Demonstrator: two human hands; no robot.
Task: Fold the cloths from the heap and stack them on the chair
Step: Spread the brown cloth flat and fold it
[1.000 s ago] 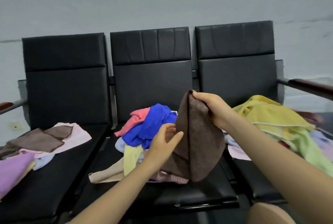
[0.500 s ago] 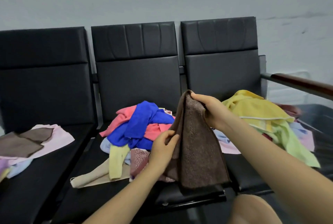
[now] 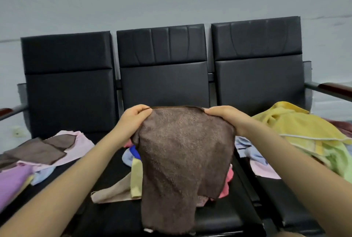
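A brown cloth (image 3: 181,160) hangs spread out in front of the middle chair (image 3: 163,84). My left hand (image 3: 133,120) pinches its top left corner and my right hand (image 3: 226,117) pinches its top right corner. Behind the cloth, mostly hidden, lies the heap of mixed cloths (image 3: 133,172) on the middle seat: blue, yellow-green, beige and pink pieces show at the edges. On the left chair (image 3: 68,88) lie flat cloths (image 3: 43,153), brown on pink, with purple and light blue ones at the near left.
The right chair (image 3: 257,80) carries a second pile of yellow and green towels (image 3: 297,132) with light blue and pink pieces beneath. Wooden armrests (image 3: 335,89) stick out at both ends of the bench. A grey wall rises behind.
My left hand moved from the cloth's lower edge up to its top corner, and both hands pulled apart, so the bunched brown cloth now hangs spread wide. The view swung back to the left.
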